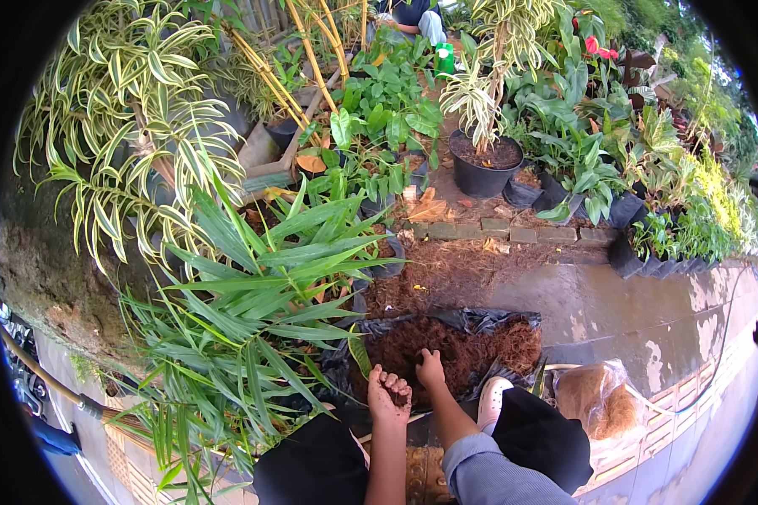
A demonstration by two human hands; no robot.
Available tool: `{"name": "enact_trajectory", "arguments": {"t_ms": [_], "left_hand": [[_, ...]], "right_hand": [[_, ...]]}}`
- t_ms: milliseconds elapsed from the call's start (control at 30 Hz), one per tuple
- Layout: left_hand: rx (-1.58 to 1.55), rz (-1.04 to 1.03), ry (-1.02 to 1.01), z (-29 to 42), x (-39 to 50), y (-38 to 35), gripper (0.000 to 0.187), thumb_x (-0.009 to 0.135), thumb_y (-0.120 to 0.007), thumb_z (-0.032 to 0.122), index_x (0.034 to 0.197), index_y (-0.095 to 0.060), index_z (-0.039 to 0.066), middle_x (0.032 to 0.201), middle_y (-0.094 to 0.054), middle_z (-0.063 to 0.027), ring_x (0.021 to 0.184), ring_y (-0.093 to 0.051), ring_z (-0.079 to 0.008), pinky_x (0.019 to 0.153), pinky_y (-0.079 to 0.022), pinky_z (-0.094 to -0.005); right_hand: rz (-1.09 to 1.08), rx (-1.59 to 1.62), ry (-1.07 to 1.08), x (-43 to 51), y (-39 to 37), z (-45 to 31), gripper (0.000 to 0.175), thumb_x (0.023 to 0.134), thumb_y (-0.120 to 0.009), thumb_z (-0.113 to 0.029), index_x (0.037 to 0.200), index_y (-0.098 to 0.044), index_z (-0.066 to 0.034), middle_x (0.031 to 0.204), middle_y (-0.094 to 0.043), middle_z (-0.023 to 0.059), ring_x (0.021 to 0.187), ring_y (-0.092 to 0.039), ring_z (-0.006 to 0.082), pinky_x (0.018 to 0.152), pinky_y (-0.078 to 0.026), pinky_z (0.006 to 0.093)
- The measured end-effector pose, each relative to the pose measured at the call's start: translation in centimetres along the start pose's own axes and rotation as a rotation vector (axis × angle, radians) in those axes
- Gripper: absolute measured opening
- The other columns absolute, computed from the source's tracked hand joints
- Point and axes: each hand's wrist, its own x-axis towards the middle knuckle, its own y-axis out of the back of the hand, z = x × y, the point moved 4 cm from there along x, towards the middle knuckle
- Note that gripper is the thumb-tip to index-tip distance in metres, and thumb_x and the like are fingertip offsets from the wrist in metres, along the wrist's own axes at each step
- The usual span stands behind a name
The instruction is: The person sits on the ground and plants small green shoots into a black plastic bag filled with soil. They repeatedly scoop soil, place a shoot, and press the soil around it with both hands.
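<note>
My left hand (390, 395) is turned palm up with its fingers curled, and brown crumbs cling to the fingers and palm. Whether it grips anything firmly is unclear. A yellow-edged green leaf (358, 352) stands just beyond its thumb; its base is hidden. To the right, my right hand (431, 370) points down over brown fibrous growing medium (467, 341), fingertips at a dark hollow in it. I cannot tell whether those fingers pinch any of it. The medium lies on a crumpled black plastic sheet or opened bag (474, 317) before my feet.
Long-leaved green foliage (271, 303) crowds my left side. At right lies a clear plastic bag of tan fibre (597, 398), beside a hose (654, 407). Beyond a brick edging (461, 231) stands a black pot (483, 167). A seated person (414, 19) is at the back.
</note>
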Motion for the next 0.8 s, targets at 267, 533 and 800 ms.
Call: {"name": "enact_trajectory", "arguments": {"t_ms": [267, 533, 800], "left_hand": [[-0.04, -0.115, 0.084, -1.6, -1.5, -1.6, 0.031, 0.089, -0.05, 0.026, 0.061, -0.042, 0.016, 0.05, -0.04, 0.0052, 0.041, -0.041, -0.009, 0.039, -0.038, -0.0234], [-0.01, -0.207, 0.105, -0.8, -4.9, -3.1, 0.031, 0.089, -0.051, 0.025, 0.06, -0.041, 0.016, 0.051, -0.039, 0.0051, 0.042, -0.039, -0.0085, 0.039, -0.036, -0.0226], [0.005, -0.368, 0.202, 0.8, -9.3, -5.4, 0.033, 0.089, -0.05, 0.022, 0.059, -0.04, 0.014, 0.051, -0.039, 0.0048, 0.043, -0.039, -0.0076, 0.041, -0.036, -0.0209]], "right_hand": [[0.135, 0.38, -0.085, 0.2, 2.5, -1.6, 0.031, 0.074, -0.053, -0.004, 0.104, -0.06, -0.0036, 0.083, -0.062, 0.0197, 0.071, -0.062, 0.0278, 0.066, -0.048, 0.0353], [-0.063, 0.895, -0.405, -1.2, 6.7, -4.1, 0.025, 0.076, -0.064, -0.002, 0.096, -0.048, -0.0032, 0.087, -0.057, 0.0126, 0.071, -0.06, 0.0225, 0.059, -0.05, 0.0358], [-0.396, 0.881, -0.148, -1.5, 10.8, -8.0, 0.023, 0.078, -0.051, 0.007, 0.096, -0.053, -0.007, 0.088, -0.056, 0.0074, 0.079, -0.058, 0.0231, 0.063, -0.054, 0.04]]}}
